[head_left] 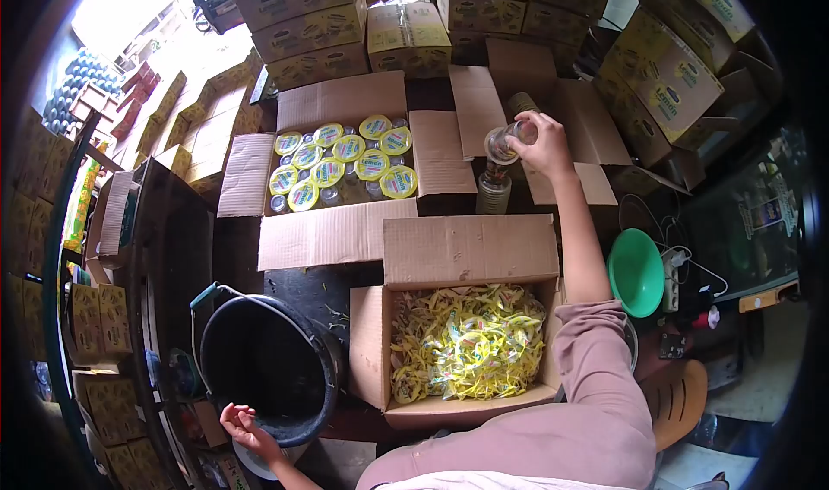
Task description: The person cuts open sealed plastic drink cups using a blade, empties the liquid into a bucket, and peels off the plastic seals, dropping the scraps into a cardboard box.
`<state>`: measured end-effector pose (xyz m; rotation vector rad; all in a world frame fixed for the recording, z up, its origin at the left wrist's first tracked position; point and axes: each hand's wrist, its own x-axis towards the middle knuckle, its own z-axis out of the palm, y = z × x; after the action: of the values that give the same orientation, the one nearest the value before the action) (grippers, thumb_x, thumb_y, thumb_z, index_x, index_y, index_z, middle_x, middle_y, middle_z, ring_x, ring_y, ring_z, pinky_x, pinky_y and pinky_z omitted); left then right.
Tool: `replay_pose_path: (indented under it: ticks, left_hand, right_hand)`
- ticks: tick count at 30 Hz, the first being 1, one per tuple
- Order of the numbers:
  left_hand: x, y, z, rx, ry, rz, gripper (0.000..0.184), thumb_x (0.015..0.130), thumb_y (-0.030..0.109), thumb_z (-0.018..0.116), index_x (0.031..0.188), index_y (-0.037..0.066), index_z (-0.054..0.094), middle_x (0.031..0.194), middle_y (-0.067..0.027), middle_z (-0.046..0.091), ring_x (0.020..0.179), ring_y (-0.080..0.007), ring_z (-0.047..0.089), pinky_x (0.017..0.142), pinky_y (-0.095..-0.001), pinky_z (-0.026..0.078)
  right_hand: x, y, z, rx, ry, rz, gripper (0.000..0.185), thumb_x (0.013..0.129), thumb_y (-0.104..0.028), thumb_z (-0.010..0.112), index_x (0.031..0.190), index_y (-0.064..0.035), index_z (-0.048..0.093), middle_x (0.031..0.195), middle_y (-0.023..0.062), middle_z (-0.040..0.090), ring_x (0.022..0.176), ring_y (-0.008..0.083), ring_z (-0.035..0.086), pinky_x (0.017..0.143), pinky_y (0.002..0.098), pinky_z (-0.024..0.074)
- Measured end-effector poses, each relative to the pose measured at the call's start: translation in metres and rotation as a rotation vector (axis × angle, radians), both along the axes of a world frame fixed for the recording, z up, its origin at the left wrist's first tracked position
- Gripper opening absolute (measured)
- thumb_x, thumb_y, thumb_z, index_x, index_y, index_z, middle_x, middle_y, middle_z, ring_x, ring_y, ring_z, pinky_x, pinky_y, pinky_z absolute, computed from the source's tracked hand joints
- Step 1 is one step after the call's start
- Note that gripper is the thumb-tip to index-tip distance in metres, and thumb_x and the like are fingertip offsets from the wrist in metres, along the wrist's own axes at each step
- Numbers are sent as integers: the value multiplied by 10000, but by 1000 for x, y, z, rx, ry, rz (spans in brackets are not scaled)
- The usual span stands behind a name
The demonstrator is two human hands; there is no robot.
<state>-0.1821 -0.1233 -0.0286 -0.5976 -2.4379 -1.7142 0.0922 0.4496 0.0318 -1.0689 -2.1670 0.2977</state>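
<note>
My right hand (542,145) is closed round a clear plastic cup (518,133), at the open box on the upper right. Beside it, near that box, stand stacks of clear cups (493,195). My left hand (245,428) hangs over the lower rim of a black bucket (324,352), fingers slightly curled and nothing visible in them. An open carton (471,252) between my arms holds many yellow printed strips (471,343). Behind it, another open carton (324,240) holds cups with yellow lemon lids (349,148).
A green bowl (637,272) sits right of my right forearm, near white cables (704,270). Stacked lemon cartons (302,32) line the back, and more (665,84) lean at the upper right. A dark shelf (147,300) runs along the left.
</note>
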Motion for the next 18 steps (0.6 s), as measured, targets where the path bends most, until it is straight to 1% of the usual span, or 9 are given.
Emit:
replay_pose_path:
  ticks: [3,4,7,8,11,14,17,18]
  left_hand:
    - [1,0,1,-33,-15,31,282,898,259,464,1057,26,463,829,-48,498,734,-107,466,688,-232,399]
    - [2,2,2,-46,-18,41,279,899,257,464,1055,26,463,828,-47,497,733,-107,465,688,-231,399]
    - [2,3,3,-89,-25,51,272,899,257,465,1042,27,463,819,-44,491,728,-106,465,683,-231,398]
    - [2,2,3,-102,-23,50,271,899,258,465,1041,27,463,818,-44,490,727,-106,465,681,-231,397]
    - [3,6,6,-138,-17,58,274,900,263,463,1039,28,463,814,-45,491,726,-106,465,676,-230,396]
    - [2,5,6,-151,-12,57,280,899,273,464,1039,31,464,815,-46,495,729,-109,468,681,-229,397]
    - [3,6,6,-167,-15,65,283,898,281,469,1036,34,467,813,-47,498,732,-112,472,687,-230,400]
    - [3,6,7,-171,-19,65,282,898,281,470,1034,34,468,811,-46,499,732,-112,474,688,-230,401]
  right_hand:
    - [-2,13,8,104,7,-7,333,609,-202,728,884,-49,617,793,113,586,730,217,605,672,316,493]
    - [-6,18,9,122,42,46,333,611,-213,721,880,-43,619,820,123,599,764,238,608,696,325,495]
    - [-20,40,4,113,-60,90,350,619,-230,705,895,-33,617,869,133,613,790,271,609,721,344,496]
    - [-22,43,3,-7,-114,69,346,643,-249,675,906,-31,618,877,140,618,792,299,606,739,366,491]
    - [-28,49,3,-206,-272,-77,338,665,-257,652,914,-30,623,844,151,619,777,304,609,749,362,491]
    - [-20,49,-7,-241,-287,-86,317,685,-266,636,876,-16,600,799,170,612,764,316,608,710,371,491]
    - [-6,19,-29,-31,-95,78,301,700,-268,648,819,-8,554,770,181,601,744,328,602,663,384,483]
    - [-1,8,-37,-18,-29,121,300,712,-268,650,814,-12,532,757,183,593,733,336,596,647,388,477]
